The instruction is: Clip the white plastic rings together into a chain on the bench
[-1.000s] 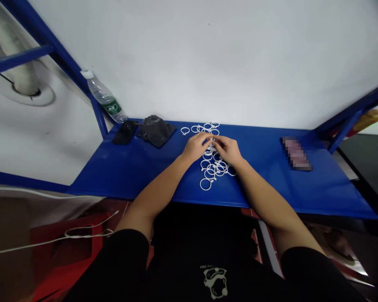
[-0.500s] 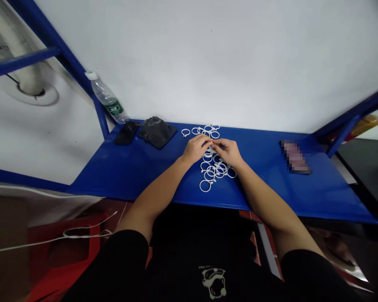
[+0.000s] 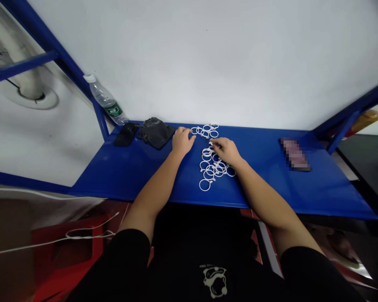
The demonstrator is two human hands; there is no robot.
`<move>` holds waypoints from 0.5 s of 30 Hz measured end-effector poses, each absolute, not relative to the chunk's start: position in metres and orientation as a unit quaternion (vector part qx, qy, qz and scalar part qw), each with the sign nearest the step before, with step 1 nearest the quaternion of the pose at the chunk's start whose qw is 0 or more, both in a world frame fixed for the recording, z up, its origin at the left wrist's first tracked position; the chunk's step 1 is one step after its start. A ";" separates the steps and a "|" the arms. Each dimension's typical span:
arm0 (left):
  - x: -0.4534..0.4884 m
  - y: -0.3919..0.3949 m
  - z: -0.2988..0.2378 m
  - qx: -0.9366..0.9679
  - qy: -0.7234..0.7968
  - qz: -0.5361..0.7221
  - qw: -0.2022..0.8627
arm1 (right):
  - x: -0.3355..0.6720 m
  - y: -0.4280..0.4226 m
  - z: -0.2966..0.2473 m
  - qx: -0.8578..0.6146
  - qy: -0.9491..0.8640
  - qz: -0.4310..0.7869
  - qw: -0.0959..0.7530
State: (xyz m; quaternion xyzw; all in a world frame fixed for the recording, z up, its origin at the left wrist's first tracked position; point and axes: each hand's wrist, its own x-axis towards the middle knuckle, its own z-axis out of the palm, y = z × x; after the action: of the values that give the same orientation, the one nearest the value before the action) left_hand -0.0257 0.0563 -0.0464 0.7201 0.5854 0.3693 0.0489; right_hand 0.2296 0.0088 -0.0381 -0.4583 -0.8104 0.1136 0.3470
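Observation:
My left hand (image 3: 182,141) is at the back of the blue tabletop, thumb and fingers apart, left of a small group of thin white rings (image 3: 213,134). It covers the spot where a lone ring lay. My right hand (image 3: 227,151) pinches a white ring (image 3: 211,143) by its edge, just above the front pile; the fingers hide part of it. Several overlapping white rings (image 3: 204,185), each with a small tab, make up that pile below and beside the right hand.
A black pouch (image 3: 156,133) and a black phone-like object (image 3: 126,134) lie at the left of the blue table (image 3: 113,176). A plastic bottle (image 3: 108,102) leans in the corner. A pixelated flat object (image 3: 294,154) rests at right. A red stool (image 3: 96,247) stands below.
My hands were together over the rings and are now apart. The left has moved left to the lone ring's place; the right has stayed near the pile.

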 end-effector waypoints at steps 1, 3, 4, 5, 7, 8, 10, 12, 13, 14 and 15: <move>-0.031 0.059 -0.047 0.707 0.613 0.351 0.045 | 0.229 0.008 -0.038 -0.451 -0.819 0.120 0.335; -0.039 0.061 -0.048 0.694 0.648 0.313 0.039 | 0.228 0.006 -0.038 -0.440 -0.828 0.131 0.323; -0.041 0.062 -0.048 0.692 0.659 0.293 0.038 | 0.227 0.005 -0.037 -0.438 -0.828 0.134 0.324; -0.042 0.061 -0.048 0.692 0.666 0.275 0.038 | 0.226 0.004 -0.037 -0.438 -0.826 0.136 0.328; -0.043 0.060 -0.045 0.694 0.674 0.249 0.046 | 0.226 0.003 -0.036 -0.440 -0.821 0.137 0.337; -0.042 0.058 -0.043 0.696 0.674 0.241 0.052 | 0.226 0.003 -0.035 -0.441 -0.819 0.135 0.341; -0.039 0.056 -0.038 0.700 0.669 0.242 0.061 | 0.226 0.004 -0.035 -0.439 -0.817 0.129 0.350; -0.035 0.054 -0.033 0.707 0.652 0.270 0.051 | 0.226 0.003 -0.035 -0.436 -0.815 0.120 0.363; -0.033 0.052 -0.031 0.713 0.636 0.294 0.040 | 0.226 0.003 -0.034 -0.436 -0.812 0.115 0.370; -0.030 0.051 -0.029 0.721 0.614 0.321 0.028 | 0.226 0.002 -0.034 -0.436 -0.809 0.110 0.378; -0.027 0.049 -0.028 0.732 0.587 0.346 0.017 | 0.225 0.001 -0.033 -0.437 -0.805 0.105 0.387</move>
State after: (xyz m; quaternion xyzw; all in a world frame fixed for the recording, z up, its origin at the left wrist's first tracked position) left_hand -0.0269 0.0487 -0.0282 0.7317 0.5871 0.3458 0.0173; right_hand 0.2252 0.0012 -0.0331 -0.4367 -0.8053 0.1050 0.3869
